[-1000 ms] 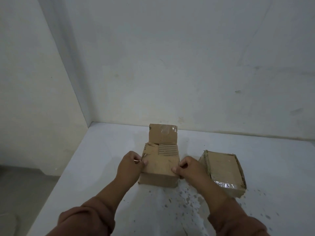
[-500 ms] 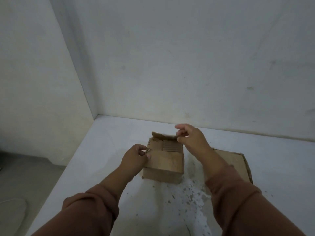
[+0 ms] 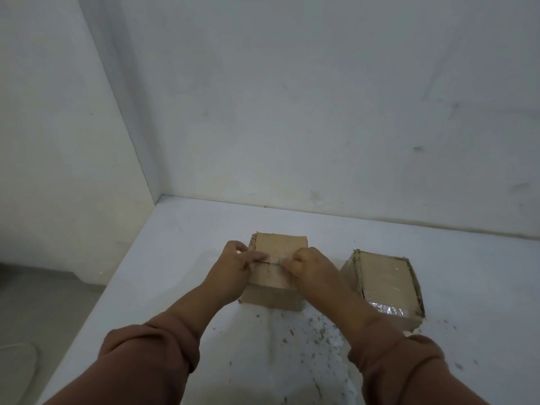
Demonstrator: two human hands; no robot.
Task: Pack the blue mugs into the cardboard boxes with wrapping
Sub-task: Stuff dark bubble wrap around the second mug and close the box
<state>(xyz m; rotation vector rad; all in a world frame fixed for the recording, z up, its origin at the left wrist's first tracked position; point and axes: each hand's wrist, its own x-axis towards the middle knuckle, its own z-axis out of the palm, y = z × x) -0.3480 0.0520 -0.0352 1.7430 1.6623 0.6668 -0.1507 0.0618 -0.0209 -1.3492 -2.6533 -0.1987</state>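
Head view: the box sits at lower centre of the frame on the white surface, its flaps folded down. The left hand lies on the top from the left, fingers stretched fairly flat along the seam, pressing. The right hand meets it from the right with fingers curled tight at the same seam. Whether it pinches a flap edge or only pushes cannot be made out. A second box stands just to the right, apart and closed, with shiny tape over its near edge. No mugs show; any would be inside.

The cardboard looks thin, worn and frayed at the corners. It is probably stiff enough to keep its shape but easy to dent on top, so the flaps want flat, even pressure. With a mug inside, the box would likely be bottom-heavy and fragile. It is best lifted low by two opposite side walls, not by the flaps. The tape looks slick.

No brand, label or legible writing shows on either box.
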